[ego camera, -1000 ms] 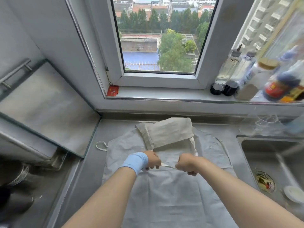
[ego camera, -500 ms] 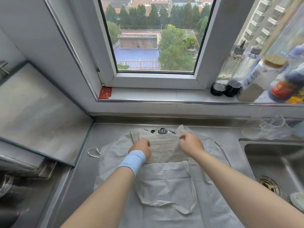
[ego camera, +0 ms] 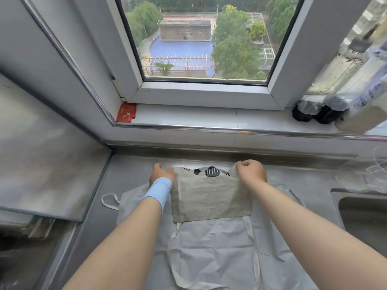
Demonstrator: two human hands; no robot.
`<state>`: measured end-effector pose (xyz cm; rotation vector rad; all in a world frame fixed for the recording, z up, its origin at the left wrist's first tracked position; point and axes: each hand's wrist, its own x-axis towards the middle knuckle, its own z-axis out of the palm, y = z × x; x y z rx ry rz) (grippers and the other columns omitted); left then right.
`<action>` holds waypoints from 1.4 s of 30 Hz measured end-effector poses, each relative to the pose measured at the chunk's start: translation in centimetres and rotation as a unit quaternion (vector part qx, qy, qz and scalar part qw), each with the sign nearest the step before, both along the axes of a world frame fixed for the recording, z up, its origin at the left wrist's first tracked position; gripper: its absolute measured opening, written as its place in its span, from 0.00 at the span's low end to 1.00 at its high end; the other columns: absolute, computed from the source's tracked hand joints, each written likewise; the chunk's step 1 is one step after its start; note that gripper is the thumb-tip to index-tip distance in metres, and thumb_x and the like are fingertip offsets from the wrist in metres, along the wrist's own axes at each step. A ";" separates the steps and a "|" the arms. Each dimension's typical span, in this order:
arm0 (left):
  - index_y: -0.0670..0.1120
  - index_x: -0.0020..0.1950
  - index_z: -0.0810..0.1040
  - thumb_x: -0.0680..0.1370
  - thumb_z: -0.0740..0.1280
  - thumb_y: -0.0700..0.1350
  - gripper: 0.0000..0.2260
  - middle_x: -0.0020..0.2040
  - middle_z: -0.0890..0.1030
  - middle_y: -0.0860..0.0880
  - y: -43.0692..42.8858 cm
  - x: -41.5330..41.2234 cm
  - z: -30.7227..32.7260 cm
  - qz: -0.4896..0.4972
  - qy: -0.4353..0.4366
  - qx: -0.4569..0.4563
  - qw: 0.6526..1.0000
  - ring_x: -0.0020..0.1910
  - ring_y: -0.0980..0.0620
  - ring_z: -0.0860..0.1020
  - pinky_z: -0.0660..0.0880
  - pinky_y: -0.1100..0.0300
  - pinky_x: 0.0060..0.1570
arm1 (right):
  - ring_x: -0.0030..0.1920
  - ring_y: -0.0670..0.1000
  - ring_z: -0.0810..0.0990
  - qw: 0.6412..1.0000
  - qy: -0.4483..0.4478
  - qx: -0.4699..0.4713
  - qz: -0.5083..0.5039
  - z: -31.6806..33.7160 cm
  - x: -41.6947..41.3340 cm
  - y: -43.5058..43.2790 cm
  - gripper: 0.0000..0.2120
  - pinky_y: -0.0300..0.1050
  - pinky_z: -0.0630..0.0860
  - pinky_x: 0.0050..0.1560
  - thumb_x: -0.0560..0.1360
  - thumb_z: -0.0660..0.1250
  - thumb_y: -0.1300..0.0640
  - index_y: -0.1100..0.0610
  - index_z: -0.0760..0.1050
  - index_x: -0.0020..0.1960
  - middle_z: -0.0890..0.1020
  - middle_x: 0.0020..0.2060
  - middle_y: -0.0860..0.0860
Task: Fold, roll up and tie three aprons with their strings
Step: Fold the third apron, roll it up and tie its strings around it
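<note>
A folded beige apron [ego camera: 211, 197] lies near the back of the steel counter, on top of a pale grey apron [ego camera: 209, 248] spread flat beneath it. A black-and-white print shows at the beige apron's far edge [ego camera: 207, 171]. My left hand [ego camera: 160, 173], with a blue wristband, pinches the beige apron's far left corner. My right hand [ego camera: 250, 170] grips its far right corner. The beige apron's strings [ego camera: 252, 243] trail toward me over the grey cloth. A loop of string [ego camera: 109, 200] from the grey apron sticks out at the left.
A glass stove cover [ego camera: 48, 170] stands propped open at the left. A sink [ego camera: 364, 214] lies at the right. Bottles and jars [ego camera: 339, 107] crowd the window sill's right end, and a red packet [ego camera: 126, 112] sits at its left end. Clear plastic wrap [ego camera: 377, 170] lies by the sink.
Both hands moved away from me, from the strings at the apron's near edge to its far corners. The beige apron now lies flatter, with the printed side showing at the back.
</note>
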<state>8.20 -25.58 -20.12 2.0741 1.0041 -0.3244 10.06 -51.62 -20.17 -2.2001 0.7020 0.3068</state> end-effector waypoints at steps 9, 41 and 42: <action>0.51 0.59 0.82 0.78 0.62 0.39 0.15 0.50 0.82 0.51 1.4 -1.6 1.0 0.124 -0.199 -0.091 0.968 0.38 0.53 0.75 0.69 0.67 0.43 | 0.48 0.54 0.80 0.942 -0.114 0.210 -0.234 1.3 -0.7 -1.5 0.04 0.47 0.76 0.55 0.76 0.70 0.57 0.55 0.79 0.43 0.82 0.45 0.50; 0.54 0.78 0.51 0.80 0.53 0.59 0.28 0.79 0.45 0.54 6.2 -21.0 -2.7 -0.432 0.061 0.235 0.868 0.78 0.50 0.45 0.47 0.46 0.75 | 0.79 0.61 0.38 0.838 0.027 -0.220 0.499 -3.9 -19.3 13.0 0.36 0.77 0.44 0.67 0.77 0.51 0.34 0.42 0.45 0.80 0.39 0.80 0.55; 0.54 0.79 0.47 0.81 0.53 0.58 0.29 0.79 0.42 0.54 6.9 -21.0 -2.4 -0.440 0.062 0.236 0.864 0.78 0.51 0.42 0.44 0.47 0.75 | 0.78 0.59 0.34 0.834 0.041 -0.226 0.502 -3.9 -18.7 13.1 0.36 0.76 0.40 0.68 0.77 0.51 0.33 0.41 0.40 0.80 0.35 0.79 0.54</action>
